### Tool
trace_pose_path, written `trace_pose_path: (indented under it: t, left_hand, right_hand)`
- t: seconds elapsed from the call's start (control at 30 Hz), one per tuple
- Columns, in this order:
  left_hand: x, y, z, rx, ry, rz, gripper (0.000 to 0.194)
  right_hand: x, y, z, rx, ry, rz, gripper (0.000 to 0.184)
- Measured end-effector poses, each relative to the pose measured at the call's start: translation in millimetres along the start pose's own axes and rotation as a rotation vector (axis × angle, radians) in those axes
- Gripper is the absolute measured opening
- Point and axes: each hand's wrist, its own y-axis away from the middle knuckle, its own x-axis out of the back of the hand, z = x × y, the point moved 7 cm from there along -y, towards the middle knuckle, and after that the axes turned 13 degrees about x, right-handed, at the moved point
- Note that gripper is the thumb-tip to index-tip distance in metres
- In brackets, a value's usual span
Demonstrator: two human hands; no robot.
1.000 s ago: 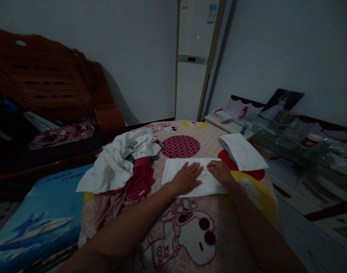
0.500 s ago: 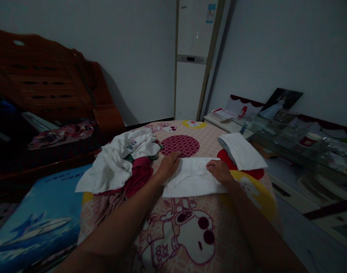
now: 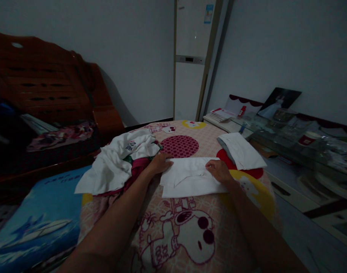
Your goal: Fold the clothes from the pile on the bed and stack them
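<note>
A folded white garment lies flat before me on the patterned cloth, a loose flap showing across its middle. At its upper left corner rests my left hand, fingers stretched forward and thumb apart from them. My right hand is closed near the upper right part, its fingertips pinching the fabric. To the left, a rumpled white shirt with a small dark print lies over crumpled dark red clothing. Another folded white garment lies to the right, on grey cloth.
A pink patterned tablecloth with cartoon figures covers the round table. To the right stands a glass-topped cabinet with a paper cup and papers. At left are a wooden bench and a blue printed item.
My left hand has slid left across the white garment to its upper left corner, uncovering more of that side. My right hand has stayed almost in place.
</note>
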Motion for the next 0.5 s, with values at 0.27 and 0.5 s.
trace_pose_path:
  t: [0.27,0.5]
  left_hand:
    - [1.2,-2.1,-7.8,0.059,0.052,0.024,0.026]
    - [-0.3,-3.7,-25.7,0.204,0.451,0.012,0.031]
  right_hand:
    - [-0.5,0.2,-0.3,0.008,-0.02,0.009,0.017]
    - [-0.4,0.6,2.9,0.007,-0.025,0.027,0.017]
